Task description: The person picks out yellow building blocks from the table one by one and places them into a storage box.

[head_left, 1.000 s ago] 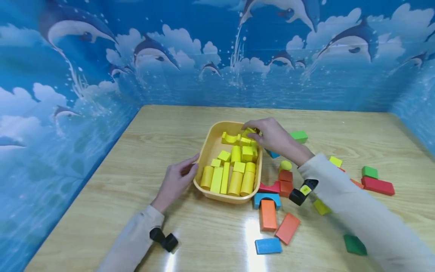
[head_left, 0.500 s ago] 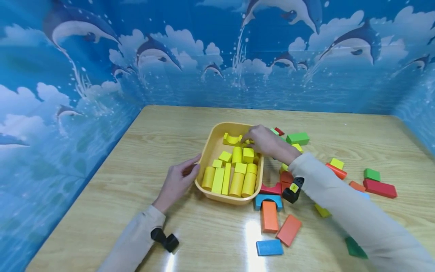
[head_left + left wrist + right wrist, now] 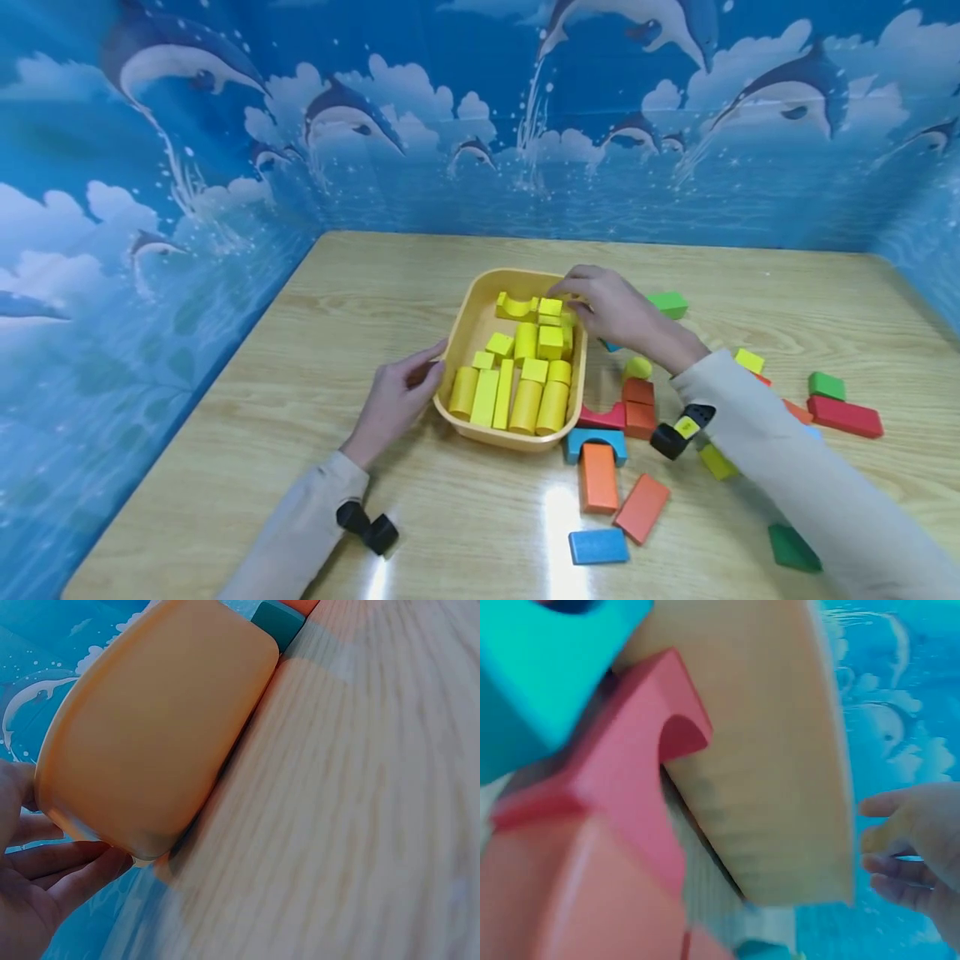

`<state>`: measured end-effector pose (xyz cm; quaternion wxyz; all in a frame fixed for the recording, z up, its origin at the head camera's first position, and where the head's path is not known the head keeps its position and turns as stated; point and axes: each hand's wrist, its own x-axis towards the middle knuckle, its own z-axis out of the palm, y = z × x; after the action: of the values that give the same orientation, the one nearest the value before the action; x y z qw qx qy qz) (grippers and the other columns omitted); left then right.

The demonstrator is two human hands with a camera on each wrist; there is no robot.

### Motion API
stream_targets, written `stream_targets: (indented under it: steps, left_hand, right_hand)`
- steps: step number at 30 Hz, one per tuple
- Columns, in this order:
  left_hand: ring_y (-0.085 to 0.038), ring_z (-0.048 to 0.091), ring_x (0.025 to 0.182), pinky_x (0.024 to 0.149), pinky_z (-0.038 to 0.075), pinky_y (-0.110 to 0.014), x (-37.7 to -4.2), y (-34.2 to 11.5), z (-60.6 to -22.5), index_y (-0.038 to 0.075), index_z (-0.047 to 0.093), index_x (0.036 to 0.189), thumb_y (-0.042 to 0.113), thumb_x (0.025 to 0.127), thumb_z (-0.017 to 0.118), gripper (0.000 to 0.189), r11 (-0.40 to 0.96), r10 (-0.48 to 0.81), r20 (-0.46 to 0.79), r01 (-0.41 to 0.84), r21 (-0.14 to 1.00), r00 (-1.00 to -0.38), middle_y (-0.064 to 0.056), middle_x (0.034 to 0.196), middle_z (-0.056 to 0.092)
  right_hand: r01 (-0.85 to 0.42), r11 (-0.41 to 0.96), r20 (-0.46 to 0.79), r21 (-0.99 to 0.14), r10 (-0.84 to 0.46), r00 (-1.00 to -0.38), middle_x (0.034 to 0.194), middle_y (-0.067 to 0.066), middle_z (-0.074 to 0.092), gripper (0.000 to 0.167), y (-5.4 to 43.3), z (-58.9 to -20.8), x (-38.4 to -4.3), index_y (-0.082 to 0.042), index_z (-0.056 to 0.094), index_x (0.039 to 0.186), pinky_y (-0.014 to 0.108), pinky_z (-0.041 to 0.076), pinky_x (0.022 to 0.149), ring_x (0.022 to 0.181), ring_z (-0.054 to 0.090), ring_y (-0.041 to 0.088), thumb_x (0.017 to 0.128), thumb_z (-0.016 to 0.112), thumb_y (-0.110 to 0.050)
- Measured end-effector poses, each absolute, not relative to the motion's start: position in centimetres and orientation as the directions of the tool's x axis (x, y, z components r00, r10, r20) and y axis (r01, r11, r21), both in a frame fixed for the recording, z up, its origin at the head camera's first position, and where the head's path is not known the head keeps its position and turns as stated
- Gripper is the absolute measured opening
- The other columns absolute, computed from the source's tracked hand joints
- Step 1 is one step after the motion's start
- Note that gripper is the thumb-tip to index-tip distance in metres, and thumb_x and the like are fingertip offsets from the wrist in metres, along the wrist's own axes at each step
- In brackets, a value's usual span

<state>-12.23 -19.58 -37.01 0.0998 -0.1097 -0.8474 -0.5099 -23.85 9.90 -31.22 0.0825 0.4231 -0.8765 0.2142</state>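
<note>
In the head view, a yellow-orange tray (image 3: 468, 333) holds several yellow blocks: cylinders, cubes, long bars and a notched arch piece (image 3: 516, 307). My left hand (image 3: 393, 406) rests at the tray's left side, its fingers touching the outer wall, as the left wrist view also shows. Over the far right corner hovers my right hand (image 3: 611, 308), thumb and fingers apart. A yellow cube (image 3: 551, 308) sits on other blocks just beside its fingertips. Nothing shows between those fingers in the right wrist view.
Against the tray's right side lie a red arch (image 3: 603, 417), dark red blocks (image 3: 639, 407) and a blue arch (image 3: 596, 446). Orange (image 3: 598, 479), blue (image 3: 598, 547) and green (image 3: 793, 548) blocks lie nearer. More blocks are scattered beyond the right sleeve.
My right hand lowered a yellow block into the tray's far right corner, let go of it, and drew back slightly up and right. The left hand kept its place at the tray.
</note>
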Motion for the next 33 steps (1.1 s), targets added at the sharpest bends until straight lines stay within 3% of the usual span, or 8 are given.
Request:
stream_targets:
  steps: [4, 10, 13, 16, 19, 22, 27, 33]
  left_hand:
    - [-0.028, 0.067, 0.101, 0.087, 0.056, -0.033, -12.3, -19.5, -37.0, 0.002, 0.058, 0.13, 0.013, 0.098, 0.057, 0.035, 0.456, 0.085, 0.279, 0.286, 0.843, -0.956, -0.019, 0.119, 0.065]
    - [-0.028, 0.067, 0.102, 0.087, 0.055, -0.033, -12.5, -19.1, -37.0, 0.002, 0.057, 0.131, 0.013, 0.097, 0.058, 0.035, 0.447, 0.096, 0.265, 0.28, 0.85, -0.959, -0.019, 0.121, 0.064]
    - [-0.027, 0.067, 0.102, 0.087, 0.055, -0.031, -12.5, -19.1, -37.0, 0.003, 0.057, 0.132, 0.015, 0.098, 0.058, 0.036, 0.451, 0.1, 0.254, 0.271, 0.85, -0.962, -0.018, 0.122, 0.064]
    - [-0.026, 0.067, 0.101, 0.086, 0.056, -0.03, -12.4, -19.3, -37.0, 0.003, 0.057, 0.131, 0.015, 0.098, 0.058, 0.036, 0.457, 0.089, 0.254, 0.266, 0.849, -0.963, -0.017, 0.121, 0.065]
    - [-0.026, 0.068, 0.098, 0.084, 0.057, -0.03, -12.3, -19.4, -37.0, 0.002, 0.057, 0.131, 0.014, 0.098, 0.058, 0.036, 0.458, 0.087, 0.261, 0.271, 0.847, -0.962, -0.018, 0.118, 0.066]
    - [-0.027, 0.068, 0.098, 0.083, 0.057, -0.03, -12.3, -19.6, -36.9, 0.002, 0.057, 0.131, 0.015, 0.098, 0.058, 0.036, 0.457, 0.087, 0.267, 0.276, 0.846, -0.96, -0.019, 0.117, 0.066]
    - [-0.027, 0.068, 0.097, 0.082, 0.057, -0.03, -12.2, -19.7, -37.0, 0.002, 0.058, 0.13, 0.012, 0.097, 0.059, 0.035, 0.46, 0.076, 0.278, 0.28, 0.843, -0.958, -0.019, 0.116, 0.067]
    - [-0.027, 0.068, 0.097, 0.082, 0.057, -0.028, -12.3, -19.4, -37.1, 0.001, 0.058, 0.129, 0.012, 0.097, 0.059, 0.035, 0.453, 0.087, 0.278, 0.287, 0.844, -0.957, -0.019, 0.116, 0.066]
  right_hand:
    - [-0.776, 0.553, 0.43, -0.303, -0.647, -0.63, 0.104, 0.013, 0.066, 0.031, 13.3, -31.3, -22.2, -0.002, 0.067, 0.112, 0.042, 0.058, 0.07, 0.087, 0.064, 0.027, 0.085, 0.063, 0.013]
    - [-0.651, 0.691, 0.227, -0.314, -0.611, -0.758, 0.108, 0.011, 0.067, 0.034, 19.3, -32.1, -18.3, -0.003, 0.065, 0.118, 0.04, 0.058, 0.07, 0.085, 0.063, 0.021, 0.085, 0.069, 0.003]
    - [-0.607, 0.732, 0.141, -0.309, -0.596, -0.79, 0.108, 0.01, 0.069, 0.033, 21.9, -32.9, -16.3, -0.003, 0.065, 0.117, 0.035, 0.058, 0.068, 0.084, 0.064, 0.017, 0.085, 0.07, 0.0]
    - [-0.588, 0.748, 0.124, -0.306, -0.582, -0.804, 0.106, 0.004, 0.069, 0.03, 23.9, -33.8, -14.4, -0.006, 0.067, 0.115, 0.032, 0.057, 0.068, 0.086, 0.065, 0.017, 0.085, 0.072, -0.007]
    - [-0.574, 0.763, 0.145, -0.297, -0.558, -0.817, 0.106, 0.0, 0.068, 0.028, 25.2, -34.7, -12.6, -0.011, 0.07, 0.111, 0.039, 0.057, 0.073, 0.094, 0.063, 0.022, 0.085, 0.075, -0.019]
    - [-0.576, 0.767, 0.189, -0.283, -0.544, -0.817, 0.111, -0.001, 0.065, 0.035, 25.9, -35.7, -11.3, -0.017, 0.07, 0.11, 0.049, 0.051, 0.08, 0.104, 0.057, 0.027, 0.079, 0.08, -0.029]
    - [-0.614, 0.736, 0.245, -0.286, -0.563, -0.789, 0.118, 0.006, 0.062, 0.053, 26.6, -37.0, -10.3, -0.023, 0.069, 0.111, 0.054, 0.041, 0.085, 0.11, 0.05, 0.03, 0.065, 0.085, -0.043]
    - [-0.686, 0.689, 0.337, -0.235, -0.604, -0.722, 0.118, 0.004, 0.062, 0.051, 27.1, -37.9, -10.5, -0.025, 0.07, 0.106, 0.042, 0.036, 0.086, 0.109, 0.049, 0.026, 0.06, 0.089, -0.037]
